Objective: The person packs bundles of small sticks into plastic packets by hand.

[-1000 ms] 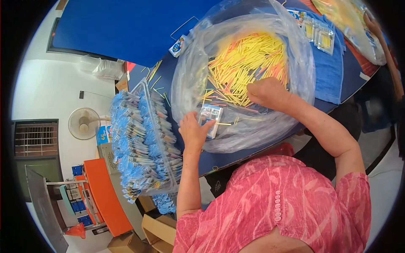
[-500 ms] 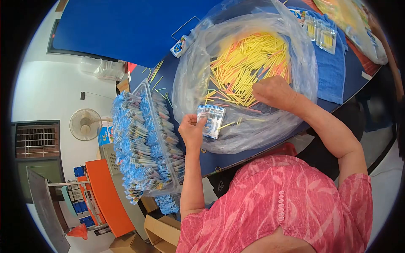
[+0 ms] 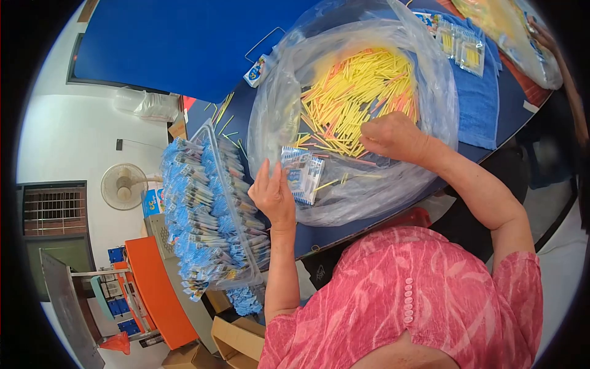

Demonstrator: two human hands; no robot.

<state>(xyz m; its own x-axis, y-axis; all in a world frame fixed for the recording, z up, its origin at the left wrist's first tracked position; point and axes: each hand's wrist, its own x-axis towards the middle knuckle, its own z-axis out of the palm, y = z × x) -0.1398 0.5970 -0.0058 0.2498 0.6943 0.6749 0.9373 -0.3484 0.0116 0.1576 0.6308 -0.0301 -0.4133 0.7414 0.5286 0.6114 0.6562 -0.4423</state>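
A large clear plastic bag (image 3: 444, 80) lies open around a heap of yellow and pink sticks (image 3: 362, 92). My left hand (image 3: 274, 195) has its fingers spread at the left edge of small blue-and-white packets (image 3: 302, 175) near the front of the bag. Over the heap's lower right edge, my right hand (image 3: 393, 136) is closed with its fingers curled under; what it holds, if anything, is hidden. Left of my left hand, a clear tray (image 3: 249, 261) is packed with blue-and-white packets (image 3: 196, 212).
Filled packets (image 3: 470, 54) rest on a blue towel (image 3: 479, 117) at the back right. Another person's hand (image 3: 542, 34) is by a plastic bag at the far right. A small box (image 3: 255, 71) stands behind the tray. Cardboard boxes (image 3: 236, 344) are below.
My left hand has let go of the packet it pinched half a second ago, and its fingers have spread. Two packets now overlap there. My right hand has stayed over the sticks.
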